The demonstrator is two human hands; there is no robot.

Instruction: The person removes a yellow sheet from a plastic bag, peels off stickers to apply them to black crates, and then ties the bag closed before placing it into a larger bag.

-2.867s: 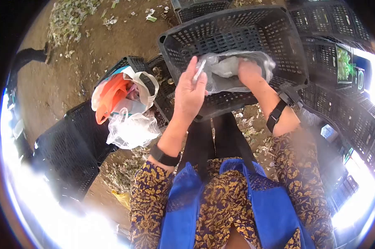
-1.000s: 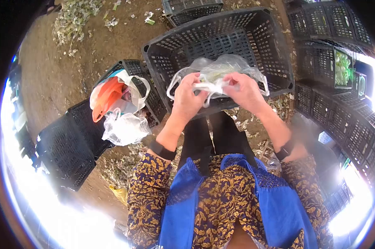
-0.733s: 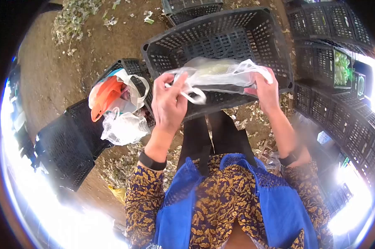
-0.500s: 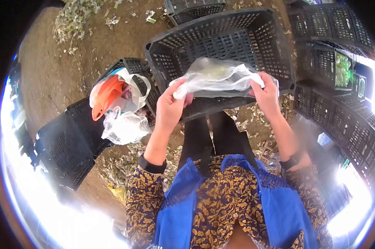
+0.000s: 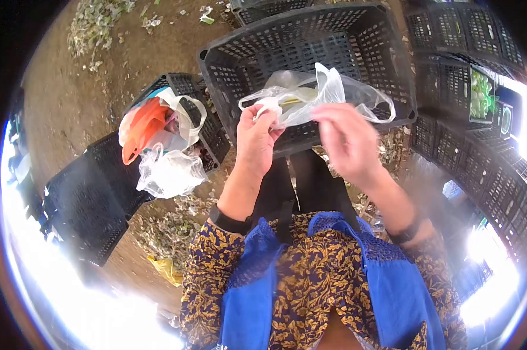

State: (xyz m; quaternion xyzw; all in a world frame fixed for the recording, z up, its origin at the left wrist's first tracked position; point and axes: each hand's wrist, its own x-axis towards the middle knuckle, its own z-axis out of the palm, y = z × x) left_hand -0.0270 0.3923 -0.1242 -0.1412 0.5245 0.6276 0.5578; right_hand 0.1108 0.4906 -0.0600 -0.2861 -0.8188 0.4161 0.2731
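Observation:
A clear plastic bag (image 5: 330,87) with loop handles lies over the near part of a big black crate (image 5: 228,64). Something pale yellow-green shows through its film. Pinched between the thumb and fingers of my left hand (image 5: 256,137) is the gathered left side of the bag. My right hand (image 5: 351,140) is smeared by motion, with its fingertips right at the bag's near edge; I cannot tell whether it grips the film. The bag's right handle loop hangs loose beyond that hand.
To the left, a smaller black crate (image 5: 217,140) holds an orange bag (image 5: 147,125) and a white bag (image 5: 171,174). Another dark crate (image 5: 79,198) stands further left. Stacked crates (image 5: 479,157) line the right side, one with green-white vegetables (image 5: 480,96). Vegetable scraps (image 5: 100,29) litter the dirt floor.
My right hand has come off the bag's right handle and moved left and nearer to me. The stretched bag has slackened, its handle loops now showing. My left hand has shifted slightly right.

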